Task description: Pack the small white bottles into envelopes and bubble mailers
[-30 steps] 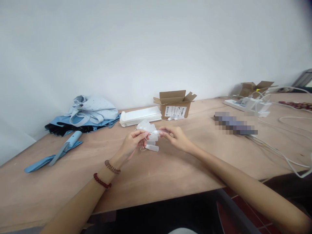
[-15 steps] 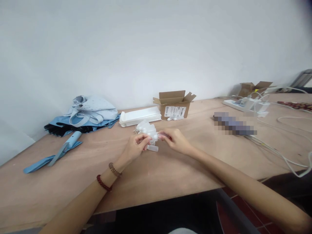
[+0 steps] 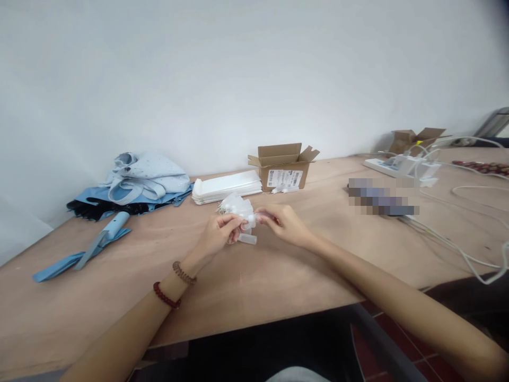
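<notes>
Both hands work close together above the middle of the wooden desk (image 3: 246, 286). The left hand (image 3: 217, 233) has its grip closed on a small clear plastic piece (image 3: 249, 221), fingers pinched around it; the right hand (image 3: 284, 224) meets it from the other side, fingertips (image 3: 263, 215) pinched on the same piece. One small clear bottle (image 3: 247, 239) lies on the desk just below the hands, and a heap of similar clear pieces (image 3: 234, 203) sits just behind them; their number cannot be counted. Two bracelets are on the left wrist: one brown (image 3: 183, 272), one dark red (image 3: 166, 296). Farther back stands one open cardboard box (image 3: 283, 165) bearing a white label with a barcode; its print is too small to read. Beside it lies one stack of flat white bags (image 3: 226, 187). A second open cardboard box (image 3: 413, 139) stands far right, near a white power strip (image 3: 397, 167) with cables. At left lie a pale blue bag (image 3: 147, 175) and a blue umbrella sleeve (image 3: 85, 253).
</notes>
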`<action>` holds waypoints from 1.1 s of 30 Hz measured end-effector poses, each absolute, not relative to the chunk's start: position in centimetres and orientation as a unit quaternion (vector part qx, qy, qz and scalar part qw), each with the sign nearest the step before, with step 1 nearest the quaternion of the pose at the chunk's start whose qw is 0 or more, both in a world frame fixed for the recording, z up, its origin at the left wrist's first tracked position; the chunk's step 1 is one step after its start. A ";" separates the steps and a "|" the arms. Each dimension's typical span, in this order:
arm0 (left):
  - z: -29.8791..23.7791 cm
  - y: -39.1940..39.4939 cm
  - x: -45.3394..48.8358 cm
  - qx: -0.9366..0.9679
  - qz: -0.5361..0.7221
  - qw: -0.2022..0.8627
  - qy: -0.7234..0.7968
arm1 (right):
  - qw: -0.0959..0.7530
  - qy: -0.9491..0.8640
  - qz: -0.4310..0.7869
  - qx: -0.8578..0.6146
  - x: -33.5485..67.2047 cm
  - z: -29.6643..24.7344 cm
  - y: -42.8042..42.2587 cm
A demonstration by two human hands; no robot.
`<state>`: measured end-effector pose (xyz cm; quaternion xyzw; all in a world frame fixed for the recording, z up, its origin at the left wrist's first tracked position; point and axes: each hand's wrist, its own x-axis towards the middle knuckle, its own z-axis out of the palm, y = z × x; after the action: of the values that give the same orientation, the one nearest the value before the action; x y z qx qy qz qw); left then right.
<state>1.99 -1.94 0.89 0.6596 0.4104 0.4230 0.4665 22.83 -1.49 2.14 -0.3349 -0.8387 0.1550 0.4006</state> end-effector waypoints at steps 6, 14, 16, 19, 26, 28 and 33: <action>1.7 -1.9 2.1 0.615 0.467 0.474 0.423 | 0.428 -0.827 0.149 -0.333 22.9 2.5 -1.1; 1.1 -2.3 1.9 0.642 0.445 0.457 0.425 | 0.430 -0.829 0.150 -0.326 22.6 1.8 -1.3; 1.2 -2.6 2.1 0.651 0.443 0.450 0.422 | 0.430 -0.831 0.144 -0.323 22.5 1.7 -1.6; 1.4 -3.0 2.3 0.660 0.440 0.442 0.418 | 0.437 -0.836 0.118 -0.311 22.5 1.6 -1.8; 1.3 -3.0 2.4 0.670 0.438 0.439 0.407 | 0.451 -0.843 0.073 -0.284 22.5 1.3 -1.5; 1.0 -3.0 2.6 0.676 0.442 0.430 0.404 | 0.453 -0.844 0.070 -0.279 22.4 1.2 -1.5; 0.5 -3.1 3.4 0.688 0.446 0.413 0.396 | 0.441 -0.856 0.092 -0.255 22.0 1.5 -1.7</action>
<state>3.39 -3.15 0.48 0.6877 0.3963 0.4462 0.4133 22.04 -1.73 1.46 -0.2551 -0.8555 0.0921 0.4410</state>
